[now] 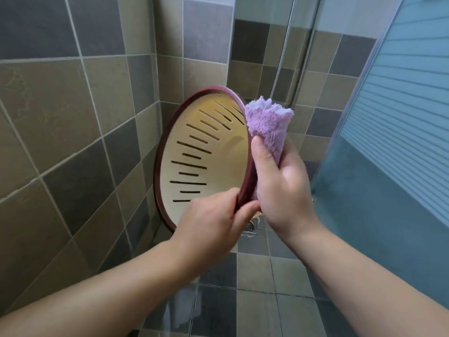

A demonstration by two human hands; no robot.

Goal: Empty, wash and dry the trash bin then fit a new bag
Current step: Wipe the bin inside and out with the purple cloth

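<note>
Head view shows the trash bin (194, 152) held up in a tiled shower corner, tipped on its side so its mouth faces the camera: cream inside, dark slots in the wall, a maroon rim. It hangs in the air above the floor, close to the left wall without clearly touching it.

Gripping the bin's lower rim is the left hand (206, 224), its fingers curled over the edge and the thumb pinching from outside. Just beside it, the right hand (279, 188) clutches a bunched purple cloth (266, 125), fingers wrapped around the lower part; the cloth presses against the rim's right edge and the outer wall there.

By my reading this is the drying step. To do it well, the cloth should travel around the whole rim and along each slot, where water is likely to linger, while the left hand turns the bin so no side is missed; a fresh, drier fold of cloth would help for the inside.

Below the hands a metal floor drain (249, 227) sits among wet-looking tiles. A shower hose (283, 54) and a frosted glass door (401, 117) stand to the right. No brand, label or writing is legible anywhere.
</note>
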